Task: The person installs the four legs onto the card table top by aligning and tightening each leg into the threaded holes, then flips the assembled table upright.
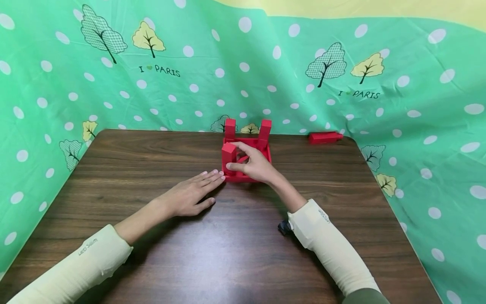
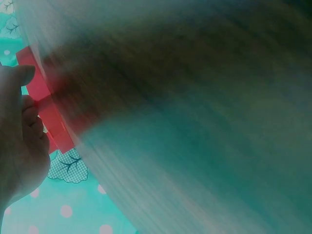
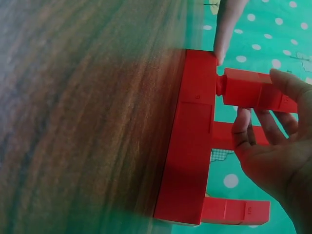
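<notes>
A red square frame [image 1: 243, 179] lies on the table, with two red legs standing at its far corners, the left one [image 1: 230, 128] and the right one [image 1: 265, 131]. At the near left corner stands another red leg [image 3: 248, 90]; its narrow round neck shows between block and frame in the right wrist view. My right hand [image 1: 256, 164] grips this leg between thumb and fingers. Palm down on the table, my left hand [image 1: 193, 192] has straight fingers, their tips right at the frame's near left corner.
A separate red leg [image 1: 324, 137] lies on its side at the table's back right corner. Behind the brown wooden table [image 1: 152, 156] hangs a green dotted cloth [image 1: 243, 80]. A small black object [image 1: 284, 228] sits beside the right sleeve cuff.
</notes>
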Available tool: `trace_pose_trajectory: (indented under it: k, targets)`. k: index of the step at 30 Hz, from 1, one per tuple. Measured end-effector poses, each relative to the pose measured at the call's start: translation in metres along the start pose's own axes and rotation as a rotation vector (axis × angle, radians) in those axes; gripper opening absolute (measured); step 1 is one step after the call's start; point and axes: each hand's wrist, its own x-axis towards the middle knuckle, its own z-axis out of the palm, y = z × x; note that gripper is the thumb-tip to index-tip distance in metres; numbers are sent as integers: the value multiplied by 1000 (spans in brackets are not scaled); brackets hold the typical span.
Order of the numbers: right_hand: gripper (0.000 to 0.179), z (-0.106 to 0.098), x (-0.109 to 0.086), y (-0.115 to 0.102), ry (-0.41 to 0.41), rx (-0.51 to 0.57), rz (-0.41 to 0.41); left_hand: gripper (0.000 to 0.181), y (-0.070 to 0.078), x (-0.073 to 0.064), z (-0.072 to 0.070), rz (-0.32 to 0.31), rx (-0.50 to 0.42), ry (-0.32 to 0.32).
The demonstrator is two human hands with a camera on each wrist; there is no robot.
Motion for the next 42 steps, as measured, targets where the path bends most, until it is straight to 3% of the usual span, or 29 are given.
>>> trace_pose_trajectory:
  k: [13,27,34,42]
  targets:
    - [56,5,4,1,59,18,-10,72,-1,-2,-1,4,6,0]
    - [62,1,-4,-1,51,-3,30,72,1,-2,-1,-7,4,-7]
    - [57,2,-3,2,17,-22,-42,72,1,0,-2,6,20,-7]
    - [54,8,-1,3,34,53,-3,71,1,2,-2,23,40,-6]
